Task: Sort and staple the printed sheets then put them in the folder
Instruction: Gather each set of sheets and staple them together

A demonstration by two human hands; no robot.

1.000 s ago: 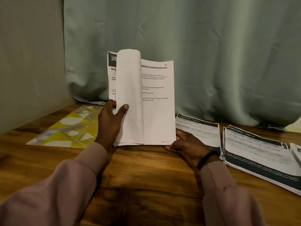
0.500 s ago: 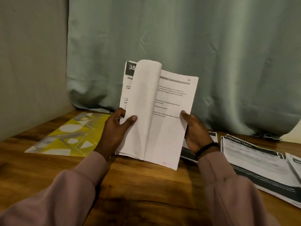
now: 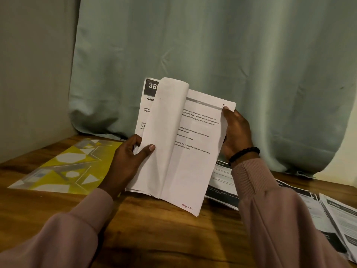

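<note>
A: What do the hands hold?

B: Both hold one set of printed sheets (image 3: 185, 147), raised above the wooden table (image 3: 154, 238) and leaning to the right. The left hand (image 3: 129, 163) grips the left side of the set. Its thumb presses on a sheet that is curled back, blank side to us, and its fingers are behind the paper. The right hand (image 3: 236, 134) grasps the right edge of the open page near the top corner, with the thumb on the front and the fingers curled behind.

A: What can you read on the sheets?

B: The back sheet shows a dark box with "38" at the top left. The open page has lines of small text, and red handwriting at the bottom corner. I cannot read it surely.

A: Where is the folder?

B: A yellow folder (image 3: 63, 167) with grey and white shapes lies flat on the table at the left, near the left hand, closed.

A: Are there other papers?

B: Yes. More printed stacks (image 3: 328, 219) with dark headers lie on the table at the right, partly under the right sleeve. A black bead bracelet (image 3: 244, 154) is on the right wrist. A green curtain (image 3: 212, 45) hangs behind.
</note>
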